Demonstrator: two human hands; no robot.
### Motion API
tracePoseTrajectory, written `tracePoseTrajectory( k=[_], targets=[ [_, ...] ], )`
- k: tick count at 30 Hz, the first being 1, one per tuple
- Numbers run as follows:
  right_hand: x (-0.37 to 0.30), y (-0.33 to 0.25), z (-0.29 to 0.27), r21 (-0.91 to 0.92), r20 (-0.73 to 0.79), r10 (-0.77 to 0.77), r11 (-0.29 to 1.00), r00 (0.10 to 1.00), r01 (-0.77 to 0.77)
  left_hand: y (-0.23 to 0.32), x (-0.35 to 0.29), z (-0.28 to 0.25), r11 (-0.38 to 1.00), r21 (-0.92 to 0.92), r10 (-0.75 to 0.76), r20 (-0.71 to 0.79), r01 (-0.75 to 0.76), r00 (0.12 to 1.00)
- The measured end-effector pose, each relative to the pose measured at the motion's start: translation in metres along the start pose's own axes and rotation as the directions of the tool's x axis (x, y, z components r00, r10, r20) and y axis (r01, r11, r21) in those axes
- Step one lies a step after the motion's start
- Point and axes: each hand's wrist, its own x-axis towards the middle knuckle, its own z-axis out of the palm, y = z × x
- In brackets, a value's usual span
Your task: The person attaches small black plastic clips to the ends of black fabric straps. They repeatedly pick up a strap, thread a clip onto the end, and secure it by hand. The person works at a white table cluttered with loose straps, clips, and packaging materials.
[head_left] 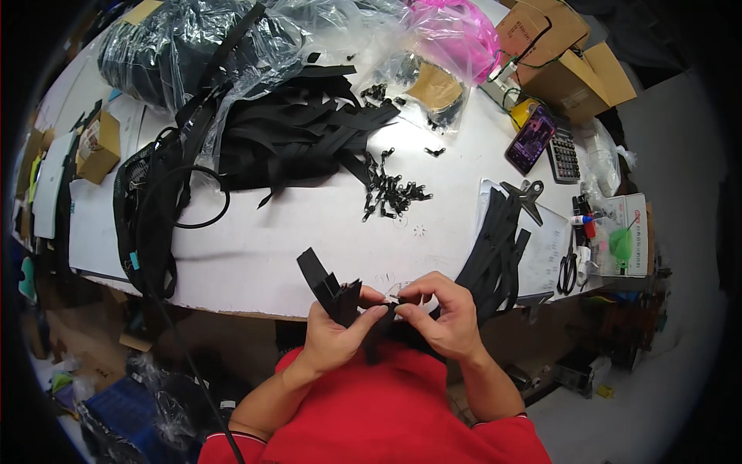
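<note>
My left hand (331,339) is closed around several black zipper strips (318,280), whose folded ends stick up above its thumb. At the table's near edge its thumb and finger meet my right hand (450,321). The right hand pinches something small and dark at the end of a strip, perhaps a zipper slider; the fingertips hide most of it. Beyond the hands lies a heap of small black zipper sliders (394,193) with pull tabs. Further back left is a large pile of black zipper strips (297,135).
More black strips (495,247) hang over the edge at right, beside a metal clip (527,199). A phone (530,139), calculator (565,155), scissors (568,271) and cardboard box (568,77) stand further right. Clear plastic bags (309,31) cover the back; a black cable loop (226,209) lies left.
</note>
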Motion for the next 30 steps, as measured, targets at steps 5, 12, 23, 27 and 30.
tracePoseTrajectory(
  k=[5, 12, 23, 27, 30],
  targets=[
    [0.000, -0.008, 0.003, -0.135, 0.001, -0.122, 0.983, 0.993, 0.121, -0.004, -0.003, 0.002, 0.998, 0.038, 0.059, 0.000, -0.059, 0.998],
    [-0.002, -0.010, 0.002, -0.323, 0.021, -0.224, 0.921, 0.974, 0.218, -0.006, -0.006, 0.003, 0.992, 0.101, 0.072, 0.015, -0.073, 0.997],
    [-0.024, 0.003, 0.018, 0.256, -0.007, 0.291, 0.925, 0.957, -0.280, -0.005, 0.001, -0.001, 0.926, 0.180, 0.314, 0.118, -0.331, 0.942],
    [-0.028, 0.009, 0.028, 0.419, -0.012, 0.263, 0.877, 0.965, -0.234, -0.008, -0.001, 0.001, 0.950, 0.122, 0.277, 0.093, -0.287, 0.956],
    [-0.028, 0.007, 0.030, 0.536, -0.009, 0.236, 0.821, 0.972, -0.195, -0.002, -0.003, 0.003, 0.995, -0.070, 0.072, 0.066, -0.067, 0.995]
  ],
)
